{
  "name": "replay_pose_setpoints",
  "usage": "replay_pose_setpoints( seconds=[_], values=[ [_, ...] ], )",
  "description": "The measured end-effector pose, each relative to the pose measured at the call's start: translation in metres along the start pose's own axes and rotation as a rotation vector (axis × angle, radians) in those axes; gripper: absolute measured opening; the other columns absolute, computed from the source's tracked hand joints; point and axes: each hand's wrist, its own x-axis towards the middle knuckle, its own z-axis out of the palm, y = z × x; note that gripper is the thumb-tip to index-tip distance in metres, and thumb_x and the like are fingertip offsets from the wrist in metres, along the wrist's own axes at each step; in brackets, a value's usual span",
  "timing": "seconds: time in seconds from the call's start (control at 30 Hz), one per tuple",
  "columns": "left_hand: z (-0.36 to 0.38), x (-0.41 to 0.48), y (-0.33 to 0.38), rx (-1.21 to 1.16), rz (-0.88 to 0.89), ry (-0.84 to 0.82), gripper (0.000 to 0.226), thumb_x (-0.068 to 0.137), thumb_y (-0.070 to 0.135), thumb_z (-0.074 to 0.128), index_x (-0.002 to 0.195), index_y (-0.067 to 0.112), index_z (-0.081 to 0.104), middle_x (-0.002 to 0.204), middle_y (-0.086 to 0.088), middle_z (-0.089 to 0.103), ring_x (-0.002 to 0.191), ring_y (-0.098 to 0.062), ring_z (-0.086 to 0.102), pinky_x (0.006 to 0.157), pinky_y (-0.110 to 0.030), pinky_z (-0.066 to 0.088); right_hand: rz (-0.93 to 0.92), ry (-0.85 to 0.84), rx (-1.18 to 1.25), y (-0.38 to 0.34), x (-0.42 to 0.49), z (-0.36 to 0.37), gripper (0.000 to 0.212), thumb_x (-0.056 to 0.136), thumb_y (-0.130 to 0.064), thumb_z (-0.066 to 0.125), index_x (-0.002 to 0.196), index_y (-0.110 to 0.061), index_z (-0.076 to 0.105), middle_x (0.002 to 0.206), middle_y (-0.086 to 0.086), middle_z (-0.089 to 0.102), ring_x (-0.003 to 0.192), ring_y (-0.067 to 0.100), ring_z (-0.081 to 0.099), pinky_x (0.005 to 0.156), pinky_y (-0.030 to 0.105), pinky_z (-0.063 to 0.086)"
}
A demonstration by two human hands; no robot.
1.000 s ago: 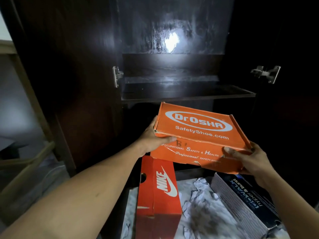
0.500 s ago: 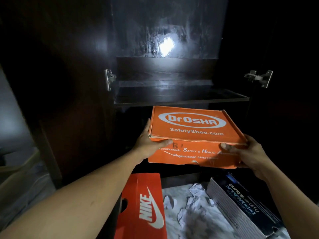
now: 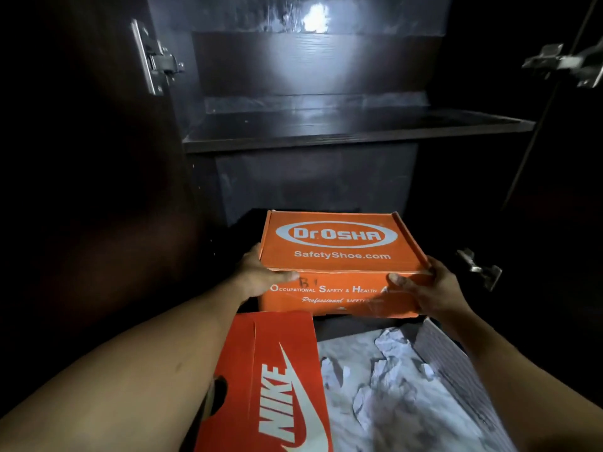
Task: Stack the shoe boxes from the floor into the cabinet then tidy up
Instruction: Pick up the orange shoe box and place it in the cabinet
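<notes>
Head view: holding the orange shoe box (image 3: pixel 339 252) low in the bottom of the cabinet (image 3: pixel 313 184), under the shelf (image 3: pixel 326 138). Gripping either end with left hand (image 3: pixel 257 275) and right hand (image 3: pixel 424 288), with fingers clamped on it and thumbs across the front. Looks like mid-placing; can't tell if touching down yet. Next up, probably: slide it back, let go, then grab the Nike box (image 3: pixel 277 370) and grey box (image 3: pixel 453 363) nearby, plus clear the crumpled paper (image 3: pixel 385 380) between them.

- Dark wood cabinet (image 3: pixel 107 190) across the whole view, interior in deep shadow.
- Dark shelf (image 3: pixel 359 133) across the upper part.
- Glossy back panel (image 3: pixel 293 63) above it, with a bright glare spot (image 3: pixel 315 17).
- Metal hinge (image 3: pixel 160 60) on the left, two more on the right.
- Pale marbled floor (image 3: pixel 352 347) in front.
</notes>
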Motion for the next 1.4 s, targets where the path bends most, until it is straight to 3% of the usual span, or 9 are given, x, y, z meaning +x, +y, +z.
replay_pose_setpoints(
  seconds=[0.17,0.3,0.4,0.57,0.73,0.83,0.97,1.17,1.4],
  values=[
    [-0.013,0.019,-0.009,0.014,-0.085,0.01,0.078,0.061,0.027,0.095,0.128,0.022,0.055,0.121,0.002,0.065,0.113,-0.018,0.063,0.099,-0.033,0.05,0.012,0.042,-0.034,0.012,0.025,0.027,0.06,0.067,-0.021,0.09,0.117,-0.019,0.057,0.104,0.002,0.068,0.09,0.021,0.069,0.086,0.046,0.058],
    [-0.011,0.02,-0.024,0.041,-0.145,0.032,0.068,0.063,0.023,0.094,0.123,0.017,0.061,0.118,0.0,0.068,0.108,-0.02,0.065,0.097,-0.033,0.052,0.025,0.091,-0.054,0.032,0.032,0.042,0.101,0.054,-0.047,0.094,0.138,-0.015,0.047,0.126,0.008,0.061,0.107,0.026,0.066,0.091,0.046,0.057],
    [-0.004,0.019,-0.039,0.087,-0.244,0.035,0.069,0.061,0.018,0.095,0.121,0.012,0.062,0.118,-0.003,0.068,0.107,-0.023,0.065,0.093,-0.033,0.052,0.078,0.077,0.002,0.044,0.03,0.052,0.091,0.074,-0.02,0.086,0.144,-0.008,0.03,0.13,0.011,0.051,0.108,0.026,0.059,0.086,0.038,0.052],
    [0.011,0.018,-0.045,0.192,-0.302,0.097,0.066,0.065,0.019,0.092,0.122,0.009,0.061,0.123,-0.012,0.066,0.116,-0.03,0.063,0.097,-0.042,0.055,0.138,-0.006,-0.032,0.067,0.033,0.058,0.086,0.079,-0.01,0.08,0.146,-0.008,0.027,0.13,0.011,0.051,0.106,0.024,0.057,0.07,0.024,0.05],
    [0.018,0.026,-0.044,0.226,-0.307,0.234,0.064,0.074,0.018,0.086,0.127,0.001,0.055,0.132,-0.018,0.057,0.122,-0.033,0.058,0.097,-0.04,0.054,0.106,0.02,-0.236,0.067,0.038,0.066,0.082,0.079,-0.021,0.081,0.148,-0.016,0.036,0.14,0.014,0.033,0.124,0.034,0.046,0.101,0.044,0.046],
    [0.021,0.028,-0.043,0.272,-0.311,0.334,0.064,0.08,0.021,0.082,0.132,-0.002,0.052,0.138,-0.022,0.052,0.129,-0.034,0.051,0.101,-0.038,0.049,0.078,-0.066,-0.199,0.067,0.045,0.073,0.097,0.065,-0.046,0.089,0.146,-0.033,0.038,0.14,0.01,0.043,0.126,0.033,0.051,0.103,0.052,0.048],
    [0.029,0.032,-0.047,0.266,-0.314,0.448,0.059,0.088,0.018,0.074,0.137,0.0,0.048,0.141,-0.019,0.048,0.133,-0.031,0.047,0.102,-0.036,0.046,0.134,-0.174,0.009,0.06,0.052,0.093,0.098,0.082,-0.01,0.077,0.154,-0.019,0.012,0.139,0.007,0.045,0.123,0.025,0.051,0.092,0.042,0.051],
    [0.033,0.036,-0.051,0.163,-0.309,0.398,0.058,0.086,0.012,0.076,0.134,0.0,0.045,0.141,-0.015,0.046,0.129,-0.029,0.05,0.098,-0.031,0.047,0.058,-0.322,-0.05,0.058,0.062,0.118,0.058,0.094,-0.006,0.061,0.142,-0.027,0.036,0.118,-0.007,0.054,0.105,0.009,0.057,0.08,0.024,0.05],
    [0.027,0.029,-0.055,0.093,-0.203,0.383,0.074,0.078,0.029,0.084,0.136,0.005,0.045,0.142,-0.015,0.046,0.13,-0.031,0.05,0.099,-0.036,0.048,-0.003,-0.359,-0.084,0.056,0.062,0.113,0.064,0.096,-0.003,0.057,0.145,-0.036,0.034,0.127,-0.005,0.056,0.118,0.016,0.057,0.086,0.029,0.053]
  ],
)
